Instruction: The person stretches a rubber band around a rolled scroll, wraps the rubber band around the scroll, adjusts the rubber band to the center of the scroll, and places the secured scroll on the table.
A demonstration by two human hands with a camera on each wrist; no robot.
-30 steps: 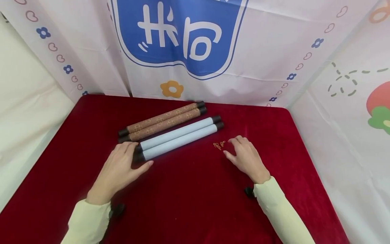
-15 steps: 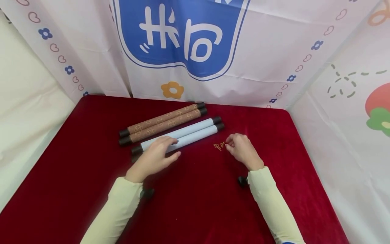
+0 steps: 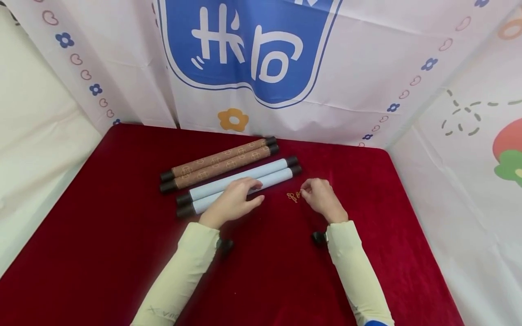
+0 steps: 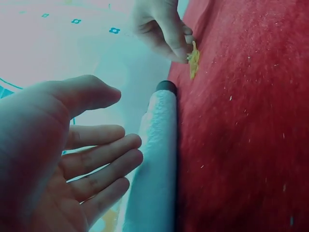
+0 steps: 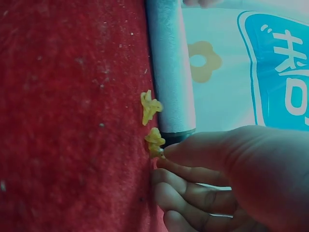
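The yellow rubber bands lie as two small tangles on the red surface (image 3: 261,276), just beyond the right-hand dark ends of the two pale blue rolls. The right hand (image 3: 322,198) has its thumb and forefinger together, pinching the edge of the nearer band (image 5: 155,141), while the other band (image 5: 150,107) sits loose just beside it. The left hand (image 3: 231,202) has its thumb and fingers spread apart with nothing in them, over the front blue roll (image 3: 278,177); whether it touches that roll I cannot tell. The back blue roll (image 3: 216,185) lies alongside, and past it are two brown patterned rolls (image 3: 220,163), also side by side. The bands look very light, soft and stretchy, apt to tangle or cling to the plush cloth, so a fingertip pinch on one loose loop should suit them, drawing it clear without catching its neighbour. The blue rolls seem fairly light and stiff, with a smooth covering that might slide or roll under a push; they would best be taken round the middle or by the dark ends, gently, since a hard squeeze could crease the covering.
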